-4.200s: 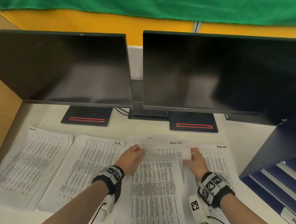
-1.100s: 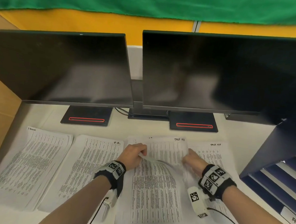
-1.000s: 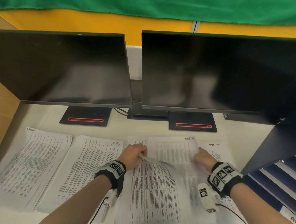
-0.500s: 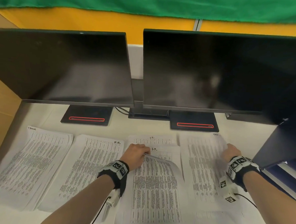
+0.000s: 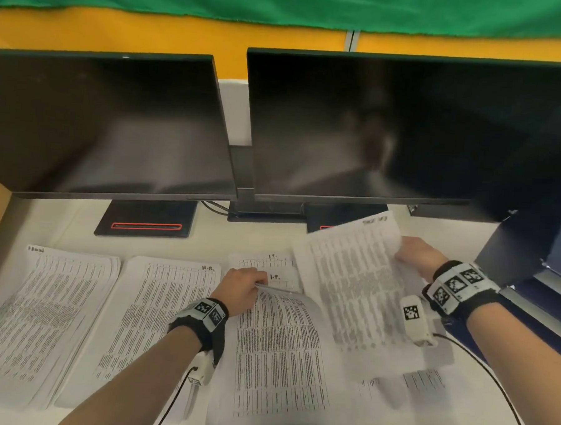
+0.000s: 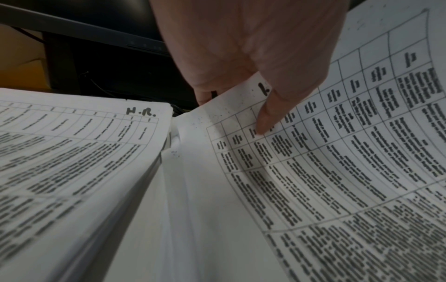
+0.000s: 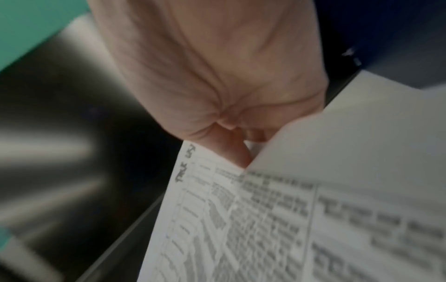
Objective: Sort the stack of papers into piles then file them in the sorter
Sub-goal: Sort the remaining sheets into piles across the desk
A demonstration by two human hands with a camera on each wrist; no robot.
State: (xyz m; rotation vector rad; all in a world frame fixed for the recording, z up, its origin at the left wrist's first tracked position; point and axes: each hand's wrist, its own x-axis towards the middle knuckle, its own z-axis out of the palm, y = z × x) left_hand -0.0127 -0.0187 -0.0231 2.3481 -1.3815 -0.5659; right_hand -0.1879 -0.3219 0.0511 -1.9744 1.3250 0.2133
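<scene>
- While the head view takes in the whole tabletop (image 5: pixel 261 240), it shows the right hand (image 5: pixel 416 253) pinching a printed sheet (image 5: pixel 353 291) by its far right edge, lifted and tilted above the right-hand pile (image 5: pixel 423 382) near the right edge. The left hand (image 5: pixel 241 286) pinches the raised top sheet of the middle stack (image 5: pixel 278 348). Two more piles lie toward the left edge: the H.R. pile (image 5: pixel 160 313) and the leftmost pile (image 5: pixel 40 313). A dark blue sorter (image 5: pixel 549 259) stands at the right edge, behind two black monitors (image 5: pixel 391 127).
- From the left wrist, unlike the head view, thumb and fingers (image 6: pixel 267 116) are seen closed on the curled corner of the gridded sheet (image 6: pixel 337 162), with the "H.R." label (image 6: pixel 141 112) readable just beside it.
- From the right wrist, blurred, curled fingers (image 7: pixel 231 150) clamp the sheet's corner, and a handwritten heading (image 7: pixel 185 166) shows there, too smeared to read.
</scene>
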